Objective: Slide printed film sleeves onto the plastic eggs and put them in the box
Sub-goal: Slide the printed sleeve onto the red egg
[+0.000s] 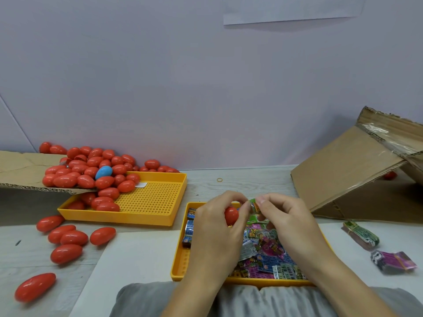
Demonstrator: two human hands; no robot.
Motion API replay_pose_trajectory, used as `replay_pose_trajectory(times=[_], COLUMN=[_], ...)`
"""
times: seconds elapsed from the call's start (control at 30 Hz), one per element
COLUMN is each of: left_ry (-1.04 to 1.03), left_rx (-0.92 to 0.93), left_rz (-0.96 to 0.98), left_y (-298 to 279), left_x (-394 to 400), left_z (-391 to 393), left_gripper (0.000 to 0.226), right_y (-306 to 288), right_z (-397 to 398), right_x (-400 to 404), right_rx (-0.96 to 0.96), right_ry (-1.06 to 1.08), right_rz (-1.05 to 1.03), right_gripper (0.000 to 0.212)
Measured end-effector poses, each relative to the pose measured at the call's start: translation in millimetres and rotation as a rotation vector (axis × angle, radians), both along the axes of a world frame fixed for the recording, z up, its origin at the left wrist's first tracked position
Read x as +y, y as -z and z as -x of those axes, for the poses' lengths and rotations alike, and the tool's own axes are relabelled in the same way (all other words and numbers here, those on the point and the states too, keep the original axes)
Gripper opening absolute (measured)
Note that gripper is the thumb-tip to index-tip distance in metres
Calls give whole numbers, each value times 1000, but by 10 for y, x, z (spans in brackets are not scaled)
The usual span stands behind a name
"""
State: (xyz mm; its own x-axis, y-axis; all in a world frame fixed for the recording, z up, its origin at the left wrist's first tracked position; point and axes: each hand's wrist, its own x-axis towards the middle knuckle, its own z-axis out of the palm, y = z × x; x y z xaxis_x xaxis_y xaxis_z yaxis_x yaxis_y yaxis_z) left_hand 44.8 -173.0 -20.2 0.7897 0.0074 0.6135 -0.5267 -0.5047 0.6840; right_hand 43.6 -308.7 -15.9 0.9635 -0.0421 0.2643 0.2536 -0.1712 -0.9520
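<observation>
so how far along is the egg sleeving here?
Done: no sleeved egg is visible; inside the cardboard box only something red shows under its flap. In hand: the left hand holds a red egg while the right hand pinches a green sleeve beside it, not yet on. Left: the egg pile and loose sleeves.

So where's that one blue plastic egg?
On the left, the blue plastic egg sits atop the red egg pile, over the far yellow tray.
</observation>
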Motion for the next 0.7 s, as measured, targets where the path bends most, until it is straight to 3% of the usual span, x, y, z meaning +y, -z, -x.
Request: replay_pose_trajectory(times=[0.27,0.43,0.7], left_ry=[70,30,41], left_rx=[202,224,229], left_rz=[202,246,266], left_y=[-6,7,6], left_x=[14,43,41], left_z=[-29,-57,-62], left_gripper=[12,19,14], right_y=[-25,-12,-36], right_z=[19,11,13], right_x=[2,-2,23], right_rx=[16,40,62], right_ry=[-105,-139,-144], right_rz=[-126,-155,-275], right_gripper=[29,21,30])
